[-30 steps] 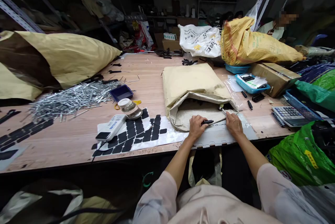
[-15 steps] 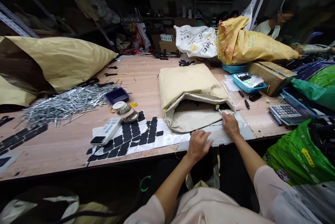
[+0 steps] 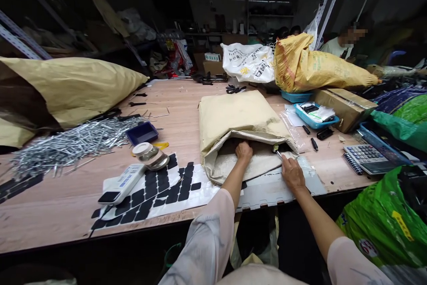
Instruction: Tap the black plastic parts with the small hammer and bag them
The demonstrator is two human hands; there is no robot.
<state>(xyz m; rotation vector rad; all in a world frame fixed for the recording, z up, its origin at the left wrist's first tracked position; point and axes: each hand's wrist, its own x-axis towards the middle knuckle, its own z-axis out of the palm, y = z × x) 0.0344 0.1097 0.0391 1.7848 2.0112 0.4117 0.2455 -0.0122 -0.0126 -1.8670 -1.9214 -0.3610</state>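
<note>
A tan paper sack (image 3: 238,111) lies on the table with its mouth facing me. My left hand (image 3: 244,151) reaches into that mouth, its fingers hidden by the dark interior and the hand itself. At the right side of the opening, my right hand (image 3: 292,172) is closed on a thin metal rod (image 3: 279,154) with a yellow-green piece at its far end. Whatever is inside the sack is mostly in shadow; a dark item shows beside the rod's tip.
Left of the sack are a sheet of black pads (image 3: 185,187), a white power strip (image 3: 125,182), a glass jar (image 3: 150,156), a navy tray (image 3: 143,133) and piled metal rods (image 3: 76,142). To the right are a calculator (image 3: 365,156), a blue basket (image 3: 316,118) and a green bag (image 3: 373,218).
My left hand has moved forward from in front of the sack into its mouth. My right hand keeps hold of the rod at the opening. The view has shifted slightly.
</note>
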